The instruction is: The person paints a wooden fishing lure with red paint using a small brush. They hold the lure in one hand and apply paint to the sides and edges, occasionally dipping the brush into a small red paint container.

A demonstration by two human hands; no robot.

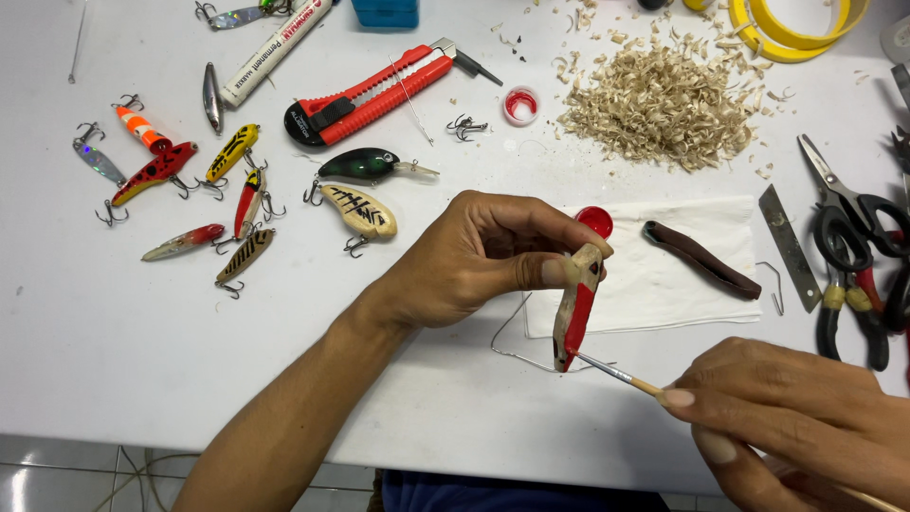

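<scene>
My left hand (474, 256) pinches the top of a carved wooden fishing lure (576, 308) and holds it upright above the white table (114, 332). The lure's lower side is painted red, the rest is bare wood. My right hand (796, 417) grips a thin paintbrush (621, 375) whose tip touches the lure's lower end. A small red paint cap (597, 220) sits on a white paper towel (682, 284) just behind the lure. A bent wire (512, 353) lies under my left hand.
Several finished lures with treble hooks (190, 180) lie at left. A red utility knife (379, 90) and a marker (275, 47) sit at the back. Wood shavings (664, 104) are piled at back right. Scissors and pliers (853, 246) lie at the right edge, and a dark brown lure blank (701, 258) rests on the towel.
</scene>
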